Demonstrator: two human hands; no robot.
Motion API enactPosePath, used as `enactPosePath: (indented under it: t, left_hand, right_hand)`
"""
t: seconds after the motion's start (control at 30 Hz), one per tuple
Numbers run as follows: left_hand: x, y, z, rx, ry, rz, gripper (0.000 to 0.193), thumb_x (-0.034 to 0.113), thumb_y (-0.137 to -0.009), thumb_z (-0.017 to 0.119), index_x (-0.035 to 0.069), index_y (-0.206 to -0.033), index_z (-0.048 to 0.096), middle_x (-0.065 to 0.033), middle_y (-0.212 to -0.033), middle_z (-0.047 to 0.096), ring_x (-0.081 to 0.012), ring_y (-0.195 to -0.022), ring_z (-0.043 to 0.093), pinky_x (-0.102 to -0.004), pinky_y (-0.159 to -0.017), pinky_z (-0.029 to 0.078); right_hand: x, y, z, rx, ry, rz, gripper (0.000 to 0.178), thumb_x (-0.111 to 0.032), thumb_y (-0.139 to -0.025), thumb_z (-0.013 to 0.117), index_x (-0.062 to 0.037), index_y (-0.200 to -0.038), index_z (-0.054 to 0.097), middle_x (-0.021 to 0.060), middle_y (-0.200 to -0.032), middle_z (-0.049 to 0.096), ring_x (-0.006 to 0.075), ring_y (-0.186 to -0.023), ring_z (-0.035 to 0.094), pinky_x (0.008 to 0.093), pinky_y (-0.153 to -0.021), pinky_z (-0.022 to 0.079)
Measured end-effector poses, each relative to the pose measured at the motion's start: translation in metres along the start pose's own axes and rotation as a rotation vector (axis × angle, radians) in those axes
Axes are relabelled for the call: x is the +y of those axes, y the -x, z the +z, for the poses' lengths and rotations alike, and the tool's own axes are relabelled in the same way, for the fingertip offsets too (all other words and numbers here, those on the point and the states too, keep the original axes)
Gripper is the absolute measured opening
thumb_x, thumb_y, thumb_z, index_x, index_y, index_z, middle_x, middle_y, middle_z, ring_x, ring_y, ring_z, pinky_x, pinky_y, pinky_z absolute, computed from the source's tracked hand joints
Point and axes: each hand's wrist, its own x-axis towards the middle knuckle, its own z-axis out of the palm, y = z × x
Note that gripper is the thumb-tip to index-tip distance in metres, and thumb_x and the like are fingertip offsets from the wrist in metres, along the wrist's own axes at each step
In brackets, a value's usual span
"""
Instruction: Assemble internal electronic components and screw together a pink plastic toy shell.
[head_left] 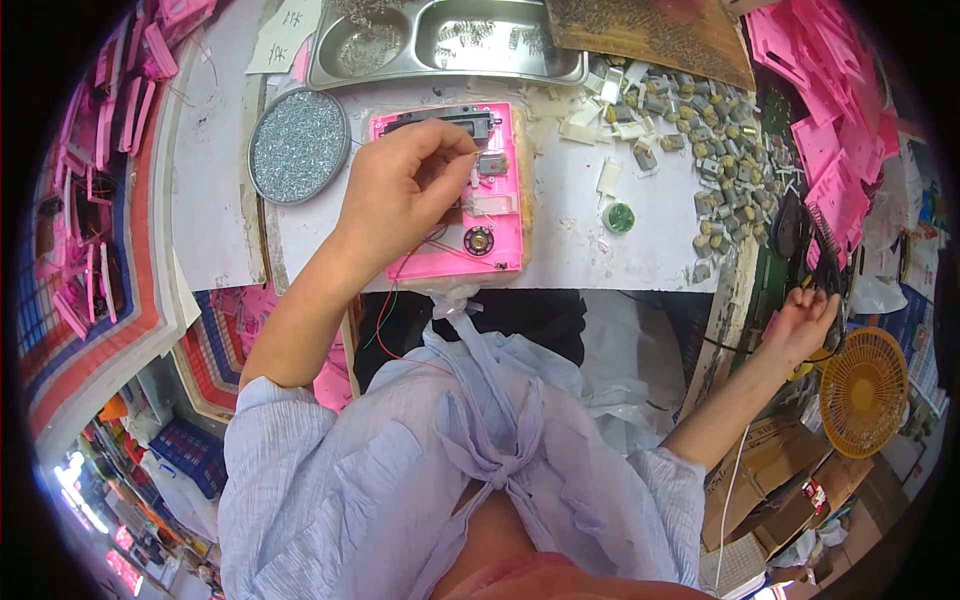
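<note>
A pink plastic case (450,263) lies on the table, with a small grey motor (491,164), a round speaker (479,240), a clear plastic piece (492,205) and a black part (470,122) inside. Over its left half reaches my left hand (405,185), thumb and forefinger pinched beside the motor; what they hold is too small to name. Thin red and green wires (384,318) hang off the case's near edge. Far to the right, my right hand (803,318) is turned palm up, fingers curled at a black coiled holder (825,238). Whatever sits in those fingers is hidden.
Left of the case stands a round dish of small metal pieces (298,147). A steel tray (455,75) lies behind. Many small motors (712,165) spread to the right, near a green round item (618,217). Pink panels (835,150) pile at right, above a yellow fan (864,392).
</note>
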Motion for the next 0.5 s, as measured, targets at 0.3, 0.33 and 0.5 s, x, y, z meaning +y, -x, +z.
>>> enactPosePath:
  t: [0.3, 0.33, 0.5]
  left_hand:
    - [-0.012, -0.004, 0.014, 0.005, -0.466, 0.495, 0.017, 0.008, -0.079, 0.078, 0.009, -0.095, 0.071, -0.0022, -0.092, 0.072, -0.0260, -0.093, 0.063, -0.0412, -0.078, 0.047]
    - [-0.012, -0.003, 0.015, 0.014, -0.505, 0.510, 0.018, 0.009, -0.079, 0.078, 0.010, -0.095, 0.071, -0.0016, -0.092, 0.072, -0.0253, -0.092, 0.063, -0.0407, -0.078, 0.047]
    - [-0.010, -0.002, 0.015, 0.032, -0.547, 0.523, 0.021, 0.009, -0.076, 0.078, 0.012, -0.096, 0.071, 0.0004, -0.088, 0.070, -0.0239, -0.087, 0.062, -0.0386, -0.078, 0.043]
  right_hand:
    - [-0.016, -0.009, 0.005, 0.065, 0.241, -0.243, 0.037, -0.026, -0.105, 0.058, 0.0018, -0.129, 0.060, 0.0040, -0.079, 0.049, 0.0154, -0.074, 0.047, 0.0312, -0.068, 0.041]
    - [-0.020, 0.004, 0.001, 0.076, 0.197, -0.263, 0.037, -0.025, -0.105, 0.058, 0.0020, -0.130, 0.061, 0.0048, -0.081, 0.050, 0.0159, -0.076, 0.048, 0.0312, -0.069, 0.043]
    - [-0.035, 0.077, 0.025, 0.098, 0.106, -0.316, 0.038, -0.025, -0.104, 0.059, 0.0003, -0.132, 0.059, 0.0086, -0.089, 0.057, 0.0188, -0.082, 0.053, 0.0308, -0.072, 0.049]
